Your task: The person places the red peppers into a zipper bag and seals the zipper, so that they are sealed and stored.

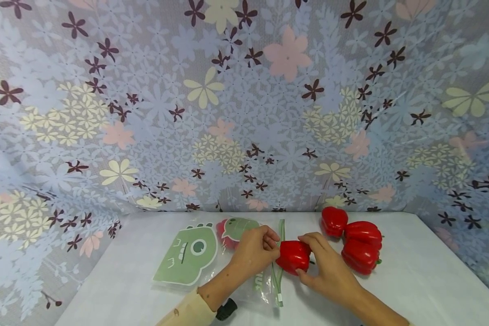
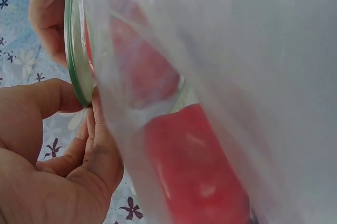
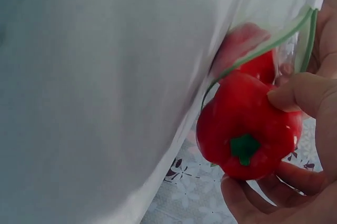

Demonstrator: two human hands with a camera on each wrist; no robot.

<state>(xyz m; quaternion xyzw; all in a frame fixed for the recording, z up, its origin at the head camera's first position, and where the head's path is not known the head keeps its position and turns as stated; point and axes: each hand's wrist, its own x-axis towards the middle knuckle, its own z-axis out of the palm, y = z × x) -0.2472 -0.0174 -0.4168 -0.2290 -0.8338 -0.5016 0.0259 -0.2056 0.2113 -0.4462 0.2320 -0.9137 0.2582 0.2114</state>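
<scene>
A clear zip bag [image 1: 265,294] with green printing lies on the table, its green zip edge towards the right. My left hand [image 1: 256,248] pinches that edge between thumb and fingers, as the left wrist view shows. In my right hand [image 1: 330,271] is a red bell pepper [image 3: 247,124], gripped with the thumb on one side and fingers on the other, its green stem facing away from the bag. The pepper is at the bag's mouth; how far in it sits I cannot tell. Another red bell pepper [image 2: 195,166] shows through the cloudy plastic.
Several red bell peppers [image 1: 362,249] are grouped on the white table [image 1: 424,271] to the right. A large green one-eyed monster print [image 1: 187,256] lies at the left. White slider [image 1: 280,297] sits at the zip's near end. Behind the table hangs floral cloth [image 1: 244,113].
</scene>
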